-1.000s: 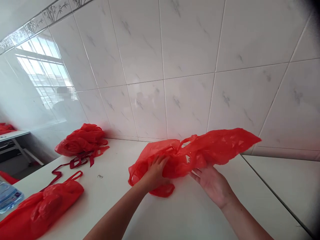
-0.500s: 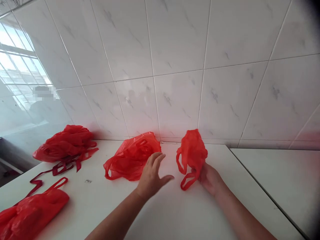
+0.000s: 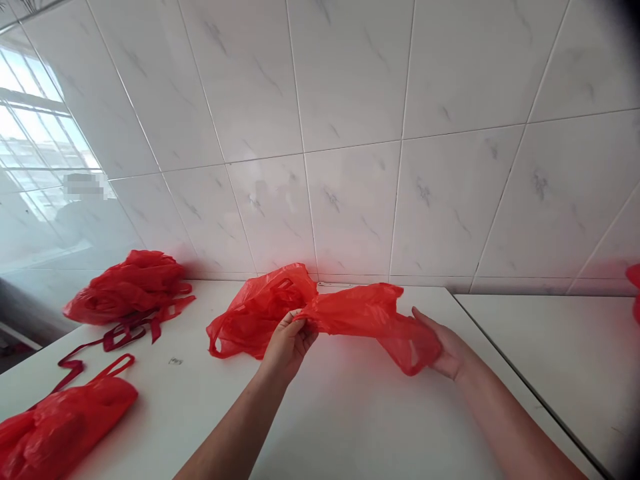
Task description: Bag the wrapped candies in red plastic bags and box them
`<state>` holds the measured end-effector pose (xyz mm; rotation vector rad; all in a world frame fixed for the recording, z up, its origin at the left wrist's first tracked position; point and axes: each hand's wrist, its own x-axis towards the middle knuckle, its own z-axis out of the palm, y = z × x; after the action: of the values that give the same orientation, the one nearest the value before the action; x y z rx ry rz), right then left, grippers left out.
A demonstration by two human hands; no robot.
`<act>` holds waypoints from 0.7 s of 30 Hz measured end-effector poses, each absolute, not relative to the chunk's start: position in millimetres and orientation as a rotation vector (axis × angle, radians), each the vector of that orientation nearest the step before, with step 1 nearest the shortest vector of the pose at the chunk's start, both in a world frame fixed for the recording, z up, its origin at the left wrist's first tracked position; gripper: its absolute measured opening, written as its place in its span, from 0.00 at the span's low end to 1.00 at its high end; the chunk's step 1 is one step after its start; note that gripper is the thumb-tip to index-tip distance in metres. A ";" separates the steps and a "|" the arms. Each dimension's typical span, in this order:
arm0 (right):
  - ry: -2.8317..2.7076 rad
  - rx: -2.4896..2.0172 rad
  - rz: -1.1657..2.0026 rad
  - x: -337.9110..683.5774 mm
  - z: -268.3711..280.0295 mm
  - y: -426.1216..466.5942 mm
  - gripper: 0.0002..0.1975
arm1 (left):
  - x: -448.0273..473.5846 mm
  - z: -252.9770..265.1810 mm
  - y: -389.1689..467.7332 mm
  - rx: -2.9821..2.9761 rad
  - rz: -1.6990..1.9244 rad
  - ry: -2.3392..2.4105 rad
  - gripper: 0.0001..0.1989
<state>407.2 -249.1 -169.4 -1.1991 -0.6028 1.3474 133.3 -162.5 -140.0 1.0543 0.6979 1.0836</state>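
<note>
A red plastic bag (image 3: 357, 310) is stretched sideways between my two hands, above the white table. My left hand (image 3: 291, 340) pinches its gathered left end between thumb and fingers. At the bag's right end, my right hand (image 3: 447, 347) holds the part with the loop handles; one digit points up and the other fingers are partly hidden by the thin plastic. Just behind my left hand lies another red plastic bag (image 3: 245, 327), crumpled, with a handle loop toward the left.
A heap of red plastic bags (image 3: 130, 287) lies at the back left, with a dark red strap (image 3: 120, 337) before it. Another red bag (image 3: 75, 420) lies front left. A tiled wall (image 3: 350, 200) rises behind the table (image 3: 200, 413). Something red (image 3: 635, 287) shows at the right edge.
My left hand was open and has closed on the bag's left end. My right hand moved slightly right, and the bunched bag is now drawn out lengthwise. A red thing appears at the right edge.
</note>
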 end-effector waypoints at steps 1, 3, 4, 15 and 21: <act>-0.610 -1.311 1.212 414.9 -172.4 -247.1 0.19 | 130.9 -140.0 -161.7 1.009 1.098 0.686 0.09; -0.608 -1.485 0.959 424.8 -174.4 -243.4 0.18 | 130.0 -140.7 -162.6 0.939 1.110 0.661 0.10; -0.601 -1.531 0.858 426.2 -171.9 -242.7 0.18 | 131.2 -140.9 -164.1 0.912 1.110 0.648 0.11; -1.384 -1.681 0.443 354.4 -116.2 -262.2 0.23 | 145.0 -126.4 -180.3 0.888 1.030 0.378 0.06; -1.197 -1.487 1.208 393.2 -141.6 -261.7 0.09 | 137.0 -131.5 -170.5 0.669 1.093 0.506 0.08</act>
<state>393.2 -261.7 -141.6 -1.4870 -1.1971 1.2083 137.0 -170.5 -131.5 0.6691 0.5059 1.0931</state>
